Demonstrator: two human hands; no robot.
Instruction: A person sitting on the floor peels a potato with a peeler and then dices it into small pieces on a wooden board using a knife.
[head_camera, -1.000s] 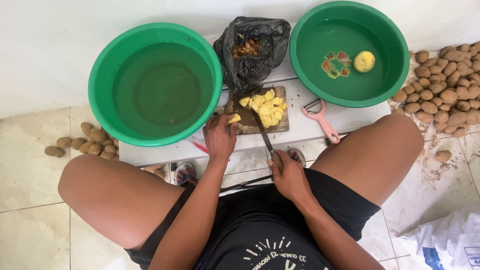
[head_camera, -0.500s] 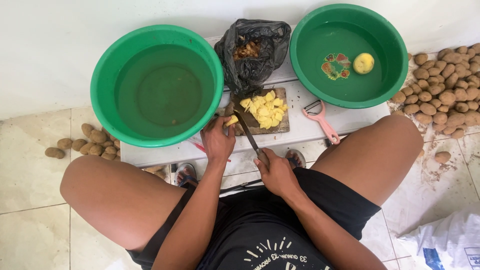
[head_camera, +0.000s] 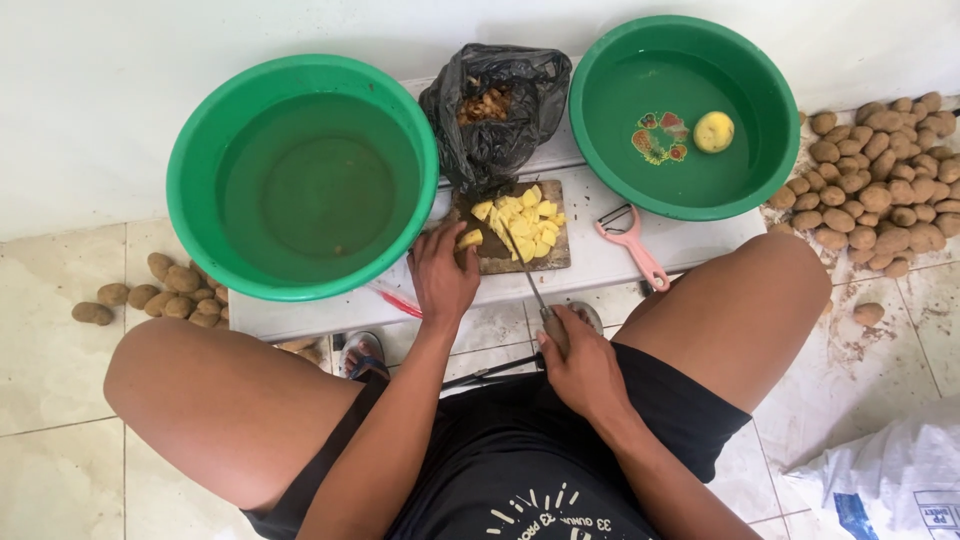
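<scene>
— What are the hands doing?

— The right hand (head_camera: 580, 370) grips the knife (head_camera: 530, 285) by its handle; half a second ago the blade lay farther left, and now its tip is among the potato pieces (head_camera: 525, 220). The left hand (head_camera: 440, 280) pinches one yellow chunk (head_camera: 469, 239) at the cutting board's (head_camera: 495, 255) left edge, as before.

— So cutting goes on?

— It seems so. The board sits mid-bench (head_camera: 620, 255), between two green basins (head_camera: 300, 180); a black bag (head_camera: 495, 110) lies behind it, a pink peeler (head_camera: 632, 240) to its right.
</scene>
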